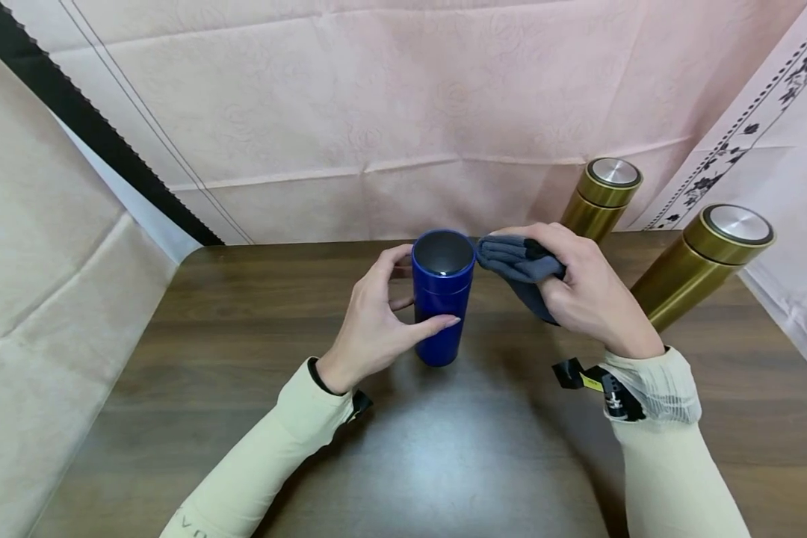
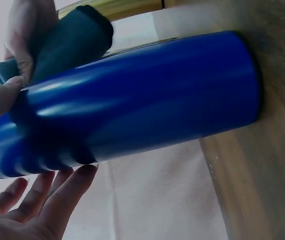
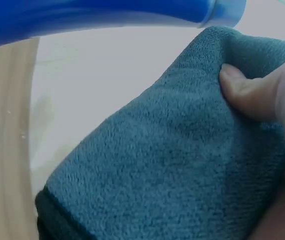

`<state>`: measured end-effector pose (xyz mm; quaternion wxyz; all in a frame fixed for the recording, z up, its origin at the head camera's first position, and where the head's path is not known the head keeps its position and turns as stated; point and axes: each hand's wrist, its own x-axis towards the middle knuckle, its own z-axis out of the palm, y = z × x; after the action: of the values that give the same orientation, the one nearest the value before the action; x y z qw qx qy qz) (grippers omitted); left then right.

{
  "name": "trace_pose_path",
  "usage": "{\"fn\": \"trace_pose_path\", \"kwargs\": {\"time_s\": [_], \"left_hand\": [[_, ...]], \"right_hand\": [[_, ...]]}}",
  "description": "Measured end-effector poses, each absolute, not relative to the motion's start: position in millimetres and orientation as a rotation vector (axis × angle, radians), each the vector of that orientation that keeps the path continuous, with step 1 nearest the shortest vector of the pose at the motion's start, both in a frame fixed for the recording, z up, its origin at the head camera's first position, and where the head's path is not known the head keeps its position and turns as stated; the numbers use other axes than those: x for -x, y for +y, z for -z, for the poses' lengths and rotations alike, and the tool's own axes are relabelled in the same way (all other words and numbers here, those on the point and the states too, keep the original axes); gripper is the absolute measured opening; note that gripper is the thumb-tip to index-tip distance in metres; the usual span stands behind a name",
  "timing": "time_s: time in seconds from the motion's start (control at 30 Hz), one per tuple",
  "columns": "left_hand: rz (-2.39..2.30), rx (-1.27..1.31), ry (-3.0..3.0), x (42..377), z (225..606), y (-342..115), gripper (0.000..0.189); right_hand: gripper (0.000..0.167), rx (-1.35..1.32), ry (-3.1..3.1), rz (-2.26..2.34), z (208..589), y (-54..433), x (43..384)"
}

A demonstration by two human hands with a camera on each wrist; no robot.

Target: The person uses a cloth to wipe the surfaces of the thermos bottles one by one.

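A blue thermos bottle (image 1: 441,297) with a dark top stands upright on the wooden table. My left hand (image 1: 376,317) grips it from the left, thumb across the near side and fingers round the far side. The left wrist view shows fingertips touching the bottle's lower edge. My right hand (image 1: 588,288) holds a folded blue-grey cloth (image 1: 519,263), its thumb pressing into the fabric in the right wrist view. That cloth is right beside the bottle's upper rim; whether they touch I cannot tell. Some right fingers are hidden behind the cloth.
Two gold thermos bottles with silver-topped lids stand on the right: a farther one (image 1: 595,209) by the back edge and a nearer one (image 1: 689,276) behind my right wrist. Pale patterned cloth (image 1: 403,97) hangs behind the wooden table (image 1: 195,418).
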<state>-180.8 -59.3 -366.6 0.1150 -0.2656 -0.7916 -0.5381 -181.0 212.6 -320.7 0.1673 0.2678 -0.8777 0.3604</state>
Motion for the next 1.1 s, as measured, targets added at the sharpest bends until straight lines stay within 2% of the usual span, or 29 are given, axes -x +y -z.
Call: {"fn": "trace_pose_path", "kwargs": {"time_s": [0.2, 0.43, 0.67, 1.1], "left_hand": [[1.585, 0.791, -2.316, 183, 368, -59, 0.076], [1.624, 0.815, -2.345, 183, 365, -59, 0.073], [1.598, 0.830, -2.364, 184, 364, -58, 0.072], [1.630, 0.836, -2.356, 186, 362, -59, 0.070]], "right_hand": [[0.071, -0.842, -2.415, -0.903, 307, 211, 169], [0.080, -0.883, -2.282, -0.744, 290, 201, 155], [0.057, -0.973, -2.236, -0.458, 273, 194, 155], [0.050, -1.168, -2.222, 0.130, 232, 171, 165]]}}
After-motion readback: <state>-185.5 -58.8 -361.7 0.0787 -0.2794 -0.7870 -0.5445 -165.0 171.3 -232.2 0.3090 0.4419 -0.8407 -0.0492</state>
